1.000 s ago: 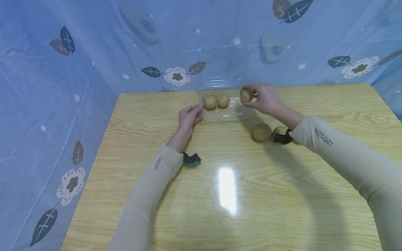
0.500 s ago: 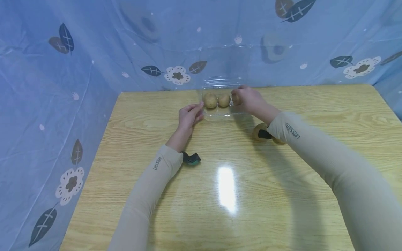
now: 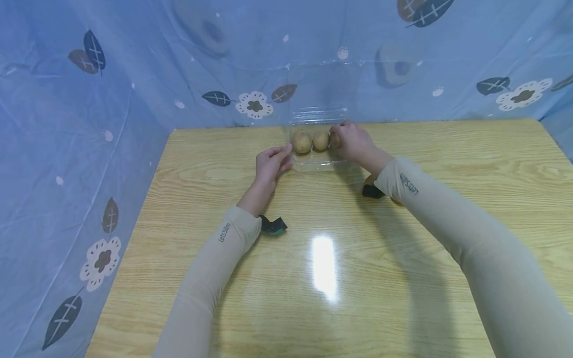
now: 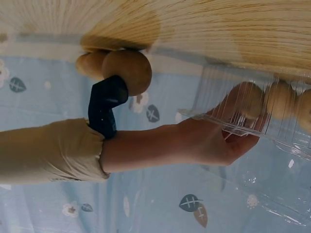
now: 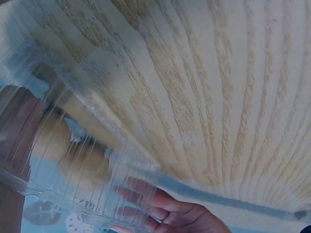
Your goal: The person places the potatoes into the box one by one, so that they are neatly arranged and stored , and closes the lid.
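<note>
A clear plastic clamshell box (image 3: 313, 164) stands open at the table's far middle, its lid upright behind. Two brown round fruits (image 3: 302, 141) (image 3: 321, 140) lie inside. My right hand (image 3: 336, 139) reaches into the box's right end and grips a third brown fruit (image 3: 333, 141); in the left wrist view its fingers (image 4: 243, 141) curl round that fruit (image 4: 249, 99). My left hand (image 3: 282, 156) rests its fingers against the box's left side, also seen through the plastic in the right wrist view (image 5: 155, 206).
More brown fruits lie loose on the wooden table (image 3: 322, 298) under my right forearm, one showing in the head view (image 3: 369, 179) and two in the left wrist view (image 4: 127, 72). Blue flowered sheeting (image 3: 112, 99) walls the table at the back and left.
My right hand has carried the brown fruit left and down from above the box's right edge into the box beside the other two. The left hand has stayed put.
</note>
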`<state>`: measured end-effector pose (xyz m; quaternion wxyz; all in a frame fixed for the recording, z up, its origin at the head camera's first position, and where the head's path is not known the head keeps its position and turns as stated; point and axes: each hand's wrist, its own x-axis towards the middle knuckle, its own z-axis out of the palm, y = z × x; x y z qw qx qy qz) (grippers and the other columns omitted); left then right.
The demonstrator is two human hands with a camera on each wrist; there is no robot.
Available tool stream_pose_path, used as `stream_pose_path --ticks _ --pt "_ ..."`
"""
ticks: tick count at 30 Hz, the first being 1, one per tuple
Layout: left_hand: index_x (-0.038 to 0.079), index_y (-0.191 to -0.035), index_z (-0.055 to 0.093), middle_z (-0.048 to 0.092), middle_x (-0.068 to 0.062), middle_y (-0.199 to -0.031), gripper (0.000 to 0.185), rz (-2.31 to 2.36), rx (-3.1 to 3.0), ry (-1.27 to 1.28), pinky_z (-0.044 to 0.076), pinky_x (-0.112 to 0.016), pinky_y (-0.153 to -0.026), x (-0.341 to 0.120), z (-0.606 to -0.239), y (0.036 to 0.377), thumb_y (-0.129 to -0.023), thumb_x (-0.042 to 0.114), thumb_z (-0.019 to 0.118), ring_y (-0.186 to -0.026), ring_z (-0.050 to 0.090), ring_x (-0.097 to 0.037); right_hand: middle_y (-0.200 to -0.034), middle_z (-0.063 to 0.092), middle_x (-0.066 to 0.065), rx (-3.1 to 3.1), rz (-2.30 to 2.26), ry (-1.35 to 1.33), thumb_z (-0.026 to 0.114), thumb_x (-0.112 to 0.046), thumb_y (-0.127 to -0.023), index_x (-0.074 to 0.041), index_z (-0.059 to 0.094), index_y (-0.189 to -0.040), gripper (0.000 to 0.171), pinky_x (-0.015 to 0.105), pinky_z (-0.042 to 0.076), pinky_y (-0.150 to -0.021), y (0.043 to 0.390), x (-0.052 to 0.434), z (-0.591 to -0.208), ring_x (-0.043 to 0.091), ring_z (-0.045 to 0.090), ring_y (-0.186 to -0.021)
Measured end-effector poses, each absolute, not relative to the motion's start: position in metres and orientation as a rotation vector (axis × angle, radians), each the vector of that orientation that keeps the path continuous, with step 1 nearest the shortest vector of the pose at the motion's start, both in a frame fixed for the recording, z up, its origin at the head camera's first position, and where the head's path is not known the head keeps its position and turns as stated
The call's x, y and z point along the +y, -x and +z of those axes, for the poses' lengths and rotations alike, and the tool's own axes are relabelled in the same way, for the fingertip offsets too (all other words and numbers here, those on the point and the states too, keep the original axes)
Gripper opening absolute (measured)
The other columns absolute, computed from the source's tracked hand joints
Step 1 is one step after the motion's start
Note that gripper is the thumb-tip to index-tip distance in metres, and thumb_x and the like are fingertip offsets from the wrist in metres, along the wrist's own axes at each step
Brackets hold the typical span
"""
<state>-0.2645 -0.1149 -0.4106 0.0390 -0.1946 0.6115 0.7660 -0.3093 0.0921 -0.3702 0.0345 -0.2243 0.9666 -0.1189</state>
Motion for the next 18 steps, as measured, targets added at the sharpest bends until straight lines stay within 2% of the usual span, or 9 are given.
stream_pose_path --ticks 8,18 --pt "0.0 -0.099 0.064 0.059 -0.002 -0.084 0.027 2.358 1.865 0.614 0.057 -0.027 -0.075 -0.114 -0.4096 0.2655 -0.08 0.017 0.071 -0.071 0.06 -0.012 -0.117 0.05 0.029 2.977 -0.408 0.686 0.064 0.0 -0.073 0.001 0.051 -0.121 0.049 0.053 0.052 -0.081 0.3144 0.0916 -0.3729 0.043 0.051 -0.104" --pt "-0.001 -0.096 0.064 0.058 -0.001 -0.08 0.024 2.378 1.862 0.62 0.058 -0.023 -0.068 -0.1131 -0.409 0.2646 -0.08 0.016 0.071 -0.065 0.059 -0.009 -0.118 0.046 0.028 2.974 -0.485 0.672 0.067 -0.002 -0.071 0.002 0.05 -0.121 0.052 0.053 0.05 -0.084 0.3157 0.0914 -0.3761 0.044 0.052 -0.102"
